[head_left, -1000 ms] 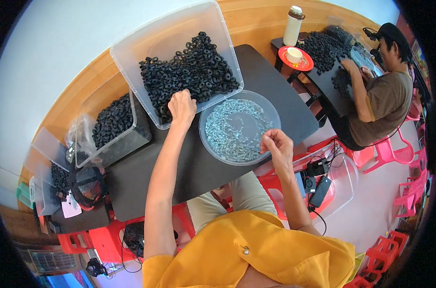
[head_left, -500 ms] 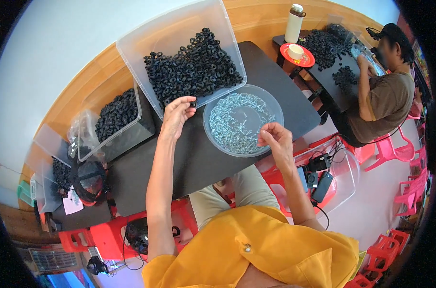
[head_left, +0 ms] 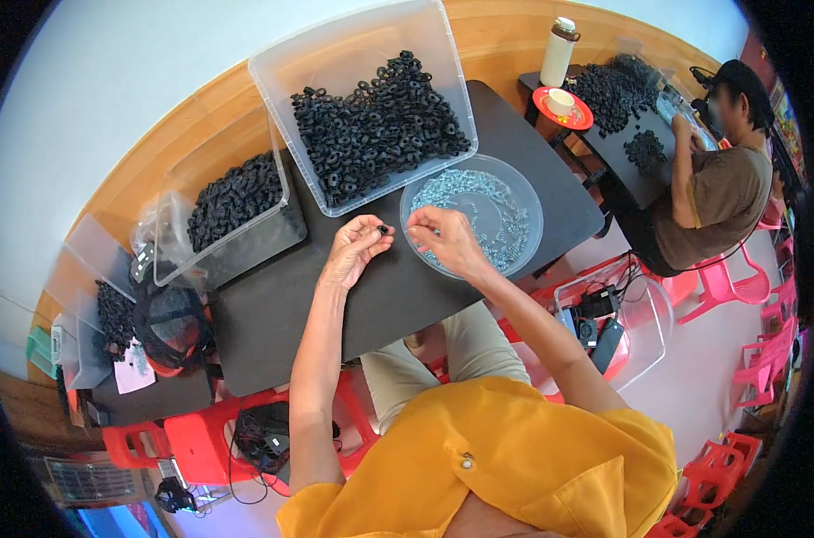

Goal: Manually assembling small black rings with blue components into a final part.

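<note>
The left hand is raised above the dark bench, its thumb and forefinger pinching a small black piece at their tips. The right hand is just beside it, over the left part of a round clear tray, with thumb and forefinger pressed together; whether they grip anything is too small to tell. Small silvery springs lie scattered in the tray. Behind the hands, a large clear bin sits tilted, holding a heap of black rings; left of it, a second clear bin holds more black pieces. At the upper right, a seated person in a brown shirt works at another bench bearing a black pile. A pale bottle and a red plate with a cup are near that pile.
</note>
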{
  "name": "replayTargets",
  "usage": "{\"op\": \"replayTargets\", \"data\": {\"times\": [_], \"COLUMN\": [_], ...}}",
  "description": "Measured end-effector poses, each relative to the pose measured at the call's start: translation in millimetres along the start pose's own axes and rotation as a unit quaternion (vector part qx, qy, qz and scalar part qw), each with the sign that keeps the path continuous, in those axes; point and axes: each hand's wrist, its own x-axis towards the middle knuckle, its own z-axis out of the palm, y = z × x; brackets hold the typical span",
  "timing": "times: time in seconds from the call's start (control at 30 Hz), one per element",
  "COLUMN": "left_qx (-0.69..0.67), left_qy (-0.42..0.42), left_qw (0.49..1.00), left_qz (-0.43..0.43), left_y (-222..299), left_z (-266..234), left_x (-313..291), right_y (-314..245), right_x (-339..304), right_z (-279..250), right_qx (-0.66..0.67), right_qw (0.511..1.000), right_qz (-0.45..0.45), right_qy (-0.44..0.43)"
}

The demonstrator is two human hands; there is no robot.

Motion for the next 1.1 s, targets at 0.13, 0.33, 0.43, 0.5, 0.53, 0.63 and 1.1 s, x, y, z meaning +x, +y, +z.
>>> {"op": "replayTargets", "data": {"times": [0.13,0.33,0.43,0.5,0.53,0.63,1.1], "left_qx": [0.026,0.04,0.054,0.061,0.064,0.06,0.039], "left_qy": [0.003,0.006,0.005,0.003,0.004,-0.002,0.006], "left_qw": [1.0,0.999,0.998,0.998,0.998,0.998,0.999], "left_qz": [0.003,0.014,0.013,0.012,0.01,0.006,0.007], "left_y": [0.3,-2.2,-1.5,-1.7,-1.1,-1.4,-6.0], "left_z": [4.3,6.8,9.6,10.4,11.6,18.1,21.2], "left_x": [-3.3,-4.7,-5.2,-5.7,-6.1,-7.1,-4.7], "right_y": [-7.7,-4.2,-4.9,-5.8,-6.3,-5.6,-0.1], "right_x": [11.1,15.0,15.3,15.0,15.2,14.9,13.3], "right_z": [13.4,22.7,22.2,22.1,21.7,20.5,19.6], "right_qx": [-0.055,-0.197,-0.174,-0.158,-0.141,-0.129,-0.158], "right_qw": [0.998,0.974,0.98,0.983,0.985,0.987,0.981], "right_qz": [-0.007,-0.108,-0.091,-0.094,-0.1,-0.09,-0.104], "right_qy": [0.002,0.015,0.019,0.022,0.023,0.027,0.043]}}
